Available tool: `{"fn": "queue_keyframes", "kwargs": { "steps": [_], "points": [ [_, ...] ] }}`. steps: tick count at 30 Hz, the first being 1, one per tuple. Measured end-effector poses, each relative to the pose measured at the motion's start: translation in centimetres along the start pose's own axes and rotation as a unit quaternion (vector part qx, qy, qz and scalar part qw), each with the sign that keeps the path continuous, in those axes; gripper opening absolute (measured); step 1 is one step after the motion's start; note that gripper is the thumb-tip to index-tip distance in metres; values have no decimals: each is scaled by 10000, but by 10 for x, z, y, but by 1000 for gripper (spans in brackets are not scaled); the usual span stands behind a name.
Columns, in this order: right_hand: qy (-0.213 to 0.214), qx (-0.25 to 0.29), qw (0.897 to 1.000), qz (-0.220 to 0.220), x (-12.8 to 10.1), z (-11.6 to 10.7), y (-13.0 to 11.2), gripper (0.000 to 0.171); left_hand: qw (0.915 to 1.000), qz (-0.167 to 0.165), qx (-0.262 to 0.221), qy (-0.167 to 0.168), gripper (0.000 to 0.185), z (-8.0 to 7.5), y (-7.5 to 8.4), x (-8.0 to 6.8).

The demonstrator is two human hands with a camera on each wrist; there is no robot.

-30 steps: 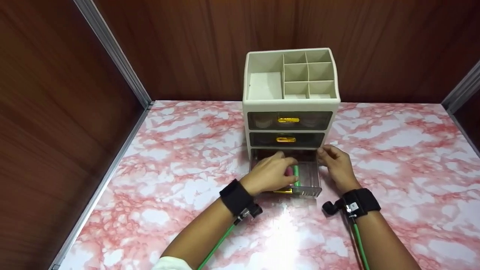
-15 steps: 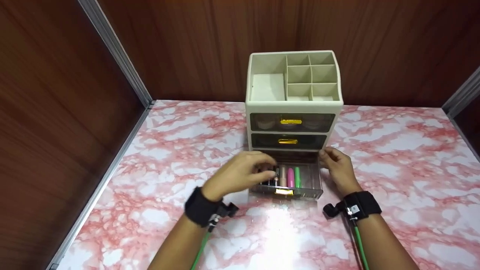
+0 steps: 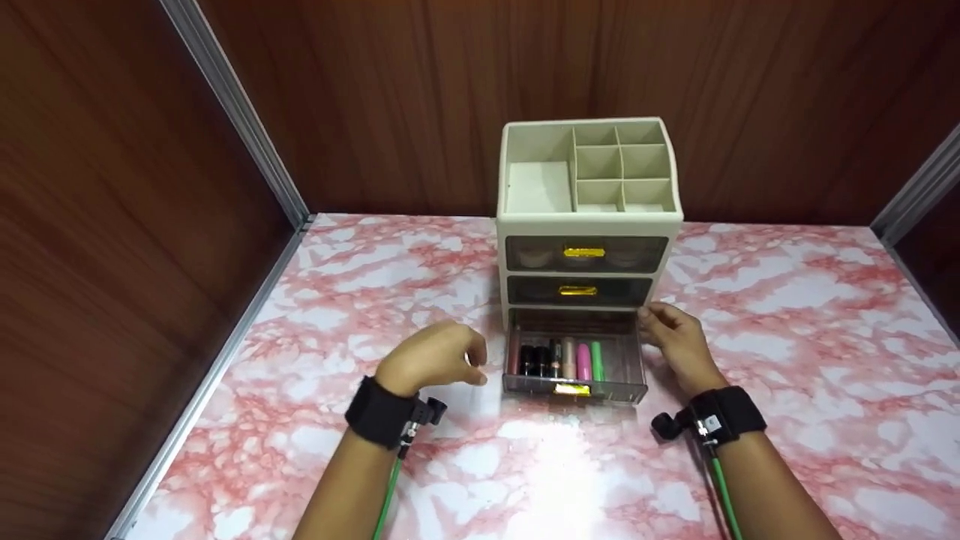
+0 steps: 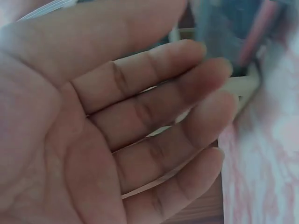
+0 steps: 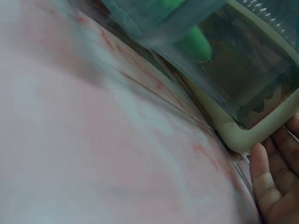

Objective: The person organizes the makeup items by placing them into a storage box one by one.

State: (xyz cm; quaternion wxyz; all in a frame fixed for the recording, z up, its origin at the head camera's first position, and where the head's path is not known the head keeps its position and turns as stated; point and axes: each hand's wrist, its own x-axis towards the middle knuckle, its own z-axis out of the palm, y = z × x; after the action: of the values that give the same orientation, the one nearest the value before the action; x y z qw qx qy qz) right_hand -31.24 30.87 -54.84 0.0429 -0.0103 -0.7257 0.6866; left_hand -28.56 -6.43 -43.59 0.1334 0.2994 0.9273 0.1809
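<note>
A cream desk organizer [image 3: 589, 202] stands at the back middle of the table, with open compartments on top and three smoky drawers with gold handles. Its bottom drawer [image 3: 574, 371] is pulled out and holds several upright-lying tubes: black ones, a pink tube [image 3: 583, 361] and a green tube [image 3: 597, 361]. My left hand [image 3: 450, 361] hovers just left of the drawer, fingers relaxed and holding nothing; the left wrist view shows its bare palm [image 4: 140, 130]. My right hand [image 3: 667, 330] touches the organizer's lower right corner. In the right wrist view its fingers [image 5: 275, 186] lie beside the cream frame [image 5: 238, 135].
The table top [image 3: 787, 315] is pink and white marble pattern. Dark wooden walls [image 3: 112, 225] with metal strips close it in on the left, back and right. Black wrist straps with green cables sit on both arms.
My left hand has come out of the open drawer and moved left, uncovering the tubes. The right hand has stayed at the organizer's corner.
</note>
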Motion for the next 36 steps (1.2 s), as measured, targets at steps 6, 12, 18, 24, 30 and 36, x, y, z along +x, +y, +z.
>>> {"fn": "queue_keyframes", "kwargs": {
  "steps": [6, 12, 18, 24, 30, 36],
  "points": [
    [-1096, -362, 9912, 650, -14, -14, -31, 71, 9987, -331, 2, -399, 20, 16, 4, 8],
    [-1467, -2573, 9551, -96, -35, -30, -71, 62, 9983, -331, 54, -468, 12, 26, 7, 11],
    [-2312, -4122, 8796, -542, -56, -34, -97, 38, 9989, -180, 164, -397, 10, 28, 10, 14],
    [-2971, -4343, 8475, -700, -63, -23, -106, 23, 9989, -130, 292, -341, 8, 29, 9, 15],
    [-3217, -4423, 8334, -790, -60, -15, -97, 8, 9985, -173, 373, -369, 8, 33, 9, 18],
    [-3300, -4549, 8213, -978, -57, -9, -83, 3, 9982, -255, 443, -318, 12, 37, 9, 20]
  ]
}}
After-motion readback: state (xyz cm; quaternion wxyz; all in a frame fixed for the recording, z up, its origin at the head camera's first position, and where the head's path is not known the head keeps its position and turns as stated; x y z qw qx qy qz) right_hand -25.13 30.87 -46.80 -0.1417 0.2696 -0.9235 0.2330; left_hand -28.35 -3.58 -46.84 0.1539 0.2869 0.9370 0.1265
